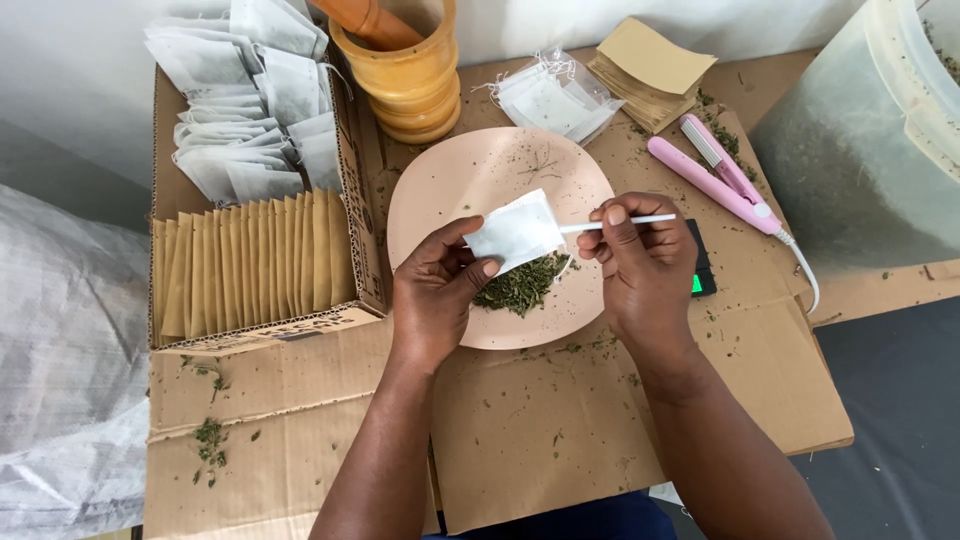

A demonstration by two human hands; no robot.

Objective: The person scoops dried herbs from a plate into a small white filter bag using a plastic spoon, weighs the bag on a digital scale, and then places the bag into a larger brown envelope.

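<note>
The small white filter bag (516, 232) was held over the pink plate (455, 180), above a heap of dried green herb (520, 285), so spilled herb likely fell on the plate. The left hand (435, 290) pinched its lower edge; the right hand's (640, 265) grip pinched a white spoon handle (625, 222) reaching toward the bag. On the cardboard-covered surface (540, 420), a box of finished bags (255, 250) lay left, a pink sealer (715, 180) right.

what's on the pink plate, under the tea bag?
On the pink plate: a pile of dried green herbs and loose flecks. The white tea bag, held by the left hand, and the right hand cover part of the pile.
</note>
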